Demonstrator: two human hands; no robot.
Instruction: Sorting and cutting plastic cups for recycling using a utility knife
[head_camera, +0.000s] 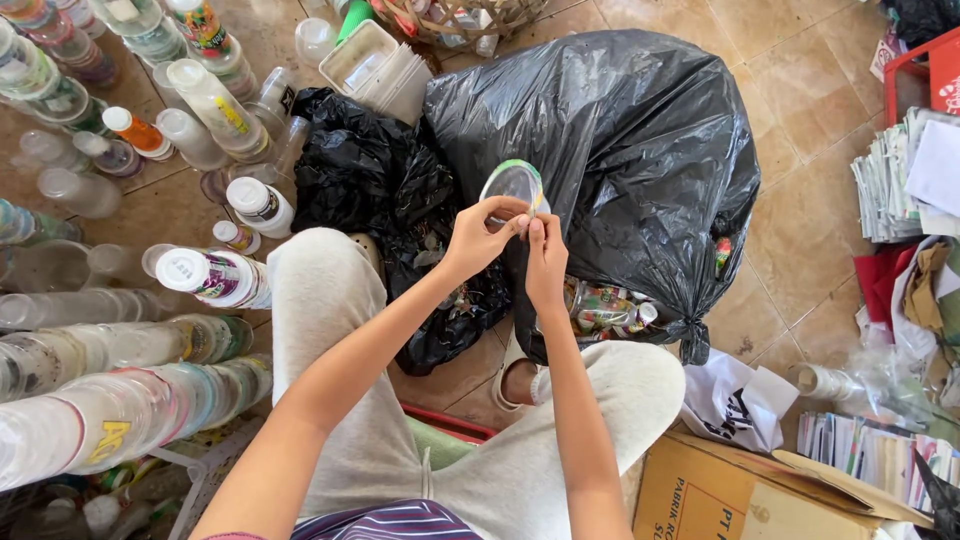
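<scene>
Above the black bag (620, 140), both hands (515, 245) raised, fingertips pinching a clear plastic cup (513, 183).

The cup (514, 184) at upper centre is partly covered by the fingertips (520, 222), so its lower rim cannot be seen. The big black bag (620, 140) hides most of its contents; only a blurred scrap of wrappers (605, 305) shows at its mouth. The cup stacks (110, 400) run off the left edge, the red crate (915, 70) off the right, and the box (720, 490) off the bottom.
</scene>
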